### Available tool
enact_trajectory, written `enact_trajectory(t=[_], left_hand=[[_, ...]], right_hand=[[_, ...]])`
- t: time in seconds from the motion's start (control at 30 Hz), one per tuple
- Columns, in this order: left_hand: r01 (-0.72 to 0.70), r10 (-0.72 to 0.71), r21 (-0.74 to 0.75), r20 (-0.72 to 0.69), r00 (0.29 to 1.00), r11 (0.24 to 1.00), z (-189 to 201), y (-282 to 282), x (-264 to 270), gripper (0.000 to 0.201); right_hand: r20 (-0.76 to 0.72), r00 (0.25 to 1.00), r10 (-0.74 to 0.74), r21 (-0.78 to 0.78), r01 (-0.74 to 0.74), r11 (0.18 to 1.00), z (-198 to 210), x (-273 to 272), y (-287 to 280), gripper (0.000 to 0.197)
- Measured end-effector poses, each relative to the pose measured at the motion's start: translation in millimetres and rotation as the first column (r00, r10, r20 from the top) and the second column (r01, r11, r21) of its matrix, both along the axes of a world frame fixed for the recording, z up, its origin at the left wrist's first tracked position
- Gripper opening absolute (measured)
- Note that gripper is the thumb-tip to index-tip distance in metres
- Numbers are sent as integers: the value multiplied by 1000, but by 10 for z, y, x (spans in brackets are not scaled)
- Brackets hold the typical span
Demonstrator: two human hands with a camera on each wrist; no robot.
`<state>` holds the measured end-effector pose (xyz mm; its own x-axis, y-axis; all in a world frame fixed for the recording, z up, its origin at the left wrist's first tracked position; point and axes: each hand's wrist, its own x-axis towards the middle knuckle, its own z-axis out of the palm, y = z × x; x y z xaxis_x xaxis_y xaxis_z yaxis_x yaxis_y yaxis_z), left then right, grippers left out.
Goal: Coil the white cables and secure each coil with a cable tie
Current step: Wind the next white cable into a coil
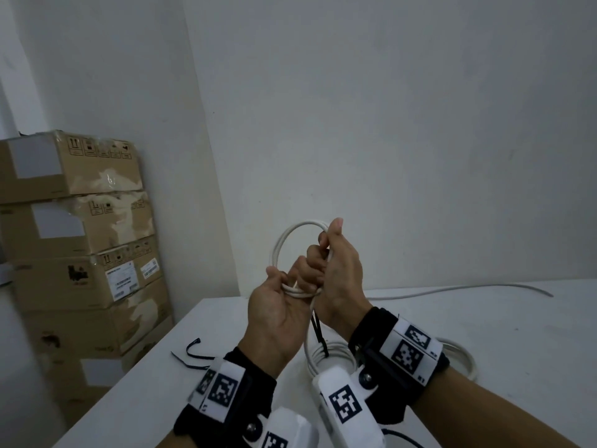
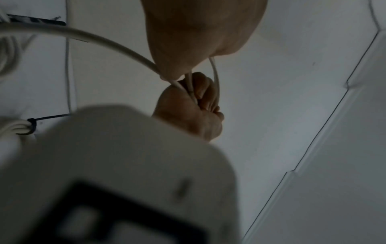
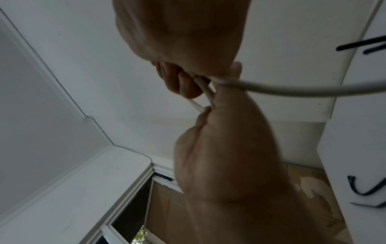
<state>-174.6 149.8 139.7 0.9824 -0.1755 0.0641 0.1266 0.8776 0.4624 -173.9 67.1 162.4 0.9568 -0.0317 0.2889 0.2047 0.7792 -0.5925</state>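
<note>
Two bare hands hold a white cable coil (image 1: 292, 253) in the air above a white table (image 1: 484, 334). The left hand (image 1: 274, 313), palm up, curls its fingers round the bottom of the coil, where the turns bunch together. The right hand (image 1: 339, 273), just beside it and touching it, closes round the coil's right side with its thumb pointing up. The coil stands upright between them, its open loop rising above the left hand. One strand drops from the hands toward the table.

On the table below the hands lies a second white coil (image 1: 326, 354), bound with a black cable tie (image 1: 321, 334). Loose black cable ties (image 1: 193, 352) lie to the left of that coil. A straight run of white cable (image 1: 452, 290) crosses the table to the right of the hands, near the white wall (image 1: 387, 124). Left of the table, stacked cardboard boxes (image 1: 80, 237) stand against the wall.
</note>
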Motion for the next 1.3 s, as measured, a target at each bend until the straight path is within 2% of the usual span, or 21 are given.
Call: enact_trajectory(t=[0.17, 0.27, 0.3, 0.33, 0.37, 0.4, 0.43, 0.47, 0.5, 0.53, 0.57, 0.6, 0.67, 0.77, 0.9, 1.0, 1.17, 1.23, 1.3], left_hand=[[-26, 26, -17, 11, 1000, 1000, 22, -32, 31, 34], [9, -9, 10, -27, 1000, 1000, -16, -69, 1, 49], [11, -9, 67, -20, 1000, 998, -47, -72, -9, 46], [-22, 23, 195, -4, 1000, 980, -80, -77, -14, 38], [-105, 97, 373, 41, 994, 922, -100, -82, -34, 30], [-243, 197, 542, 142, 970, 805, -133, -78, -43, 33], [-431, 304, 655, 307, 902, 620, -171, -64, -58, 43], [-648, 348, 649, 547, 761, 398, -198, -41, -86, 53], [-824, 267, 539, 779, 567, 176, -225, -3, -116, 59], [-908, 82, 418, 905, 418, 17, -258, 35, -128, 59], [-939, -107, 337, 933, 343, -76, -306, 65, -111, 54], [-932, -236, 348, 902, 362, -103, -330, 66, -108, 48], [-874, -312, 480, 821, 478, -75, -369, 44, -132, 40], [-788, -285, 613, 746, 602, -59, -466, -4, -129, 51], [-705, -215, 709, 683, 698, -36, -486, -105, -183, 55], [-712, -136, 702, 706, 695, 5, -502, -162, -184, 55], [-766, -105, 636, 758, 643, -97, -542, -109, -89, 51], [-813, -77, 572, 810, 581, -110, -523, -29, -33, 40], [-834, -64, 538, 835, 547, -121, -491, 59, 17, 24]], right_hand=[[1, 998, -56, -32, 56, 998, -26, -60, 17, 50], [14, 995, -96, -102, 97, 990, -28, -50, -13, 50], [16, 995, -97, -127, 99, 987, -6, -43, -34, 50], [13, 995, -104, -153, 105, 983, 18, -36, -60, 49], [5, 993, -120, -178, 119, 977, 43, -31, -91, 49], [-10, 990, -139, -197, 135, 971, 58, -21, -124, 48], [-33, 988, -152, -213, 141, 967, 70, -7, -155, 47], [-68, 986, -153, -224, 134, 965, 76, 16, -185, 46], [-117, 983, -143, -223, 114, 968, 79, 40, -211, 46], [-170, 978, -124, -206, 88, 975, 78, 64, -231, 45], [-217, 971, -101, -175, 63, 983, 75, 88, -248, 45], [-255, 964, -75, -138, 40, 990, 74, 109, -258, 45], [-302, 953, -28, -74, 6, 997, 67, 123, -256, 46], [-331, 944, -8, -41, -5, 999, 44, 122, -247, 49], [-395, 919, 9, 6, -7, 1000, 5, 152, -236, 50], [-418, 908, 33, 46, -15, 999, 8, 179, -217, 47], [-412, 904, 111, 81, -84, 993, 8, 194, -186, 47], [-393, 907, 153, 64, -139, 988, 11, 183, -183, 42], [-348, 925, 156, -28, -176, 984, 10, 170, -190, 29]])
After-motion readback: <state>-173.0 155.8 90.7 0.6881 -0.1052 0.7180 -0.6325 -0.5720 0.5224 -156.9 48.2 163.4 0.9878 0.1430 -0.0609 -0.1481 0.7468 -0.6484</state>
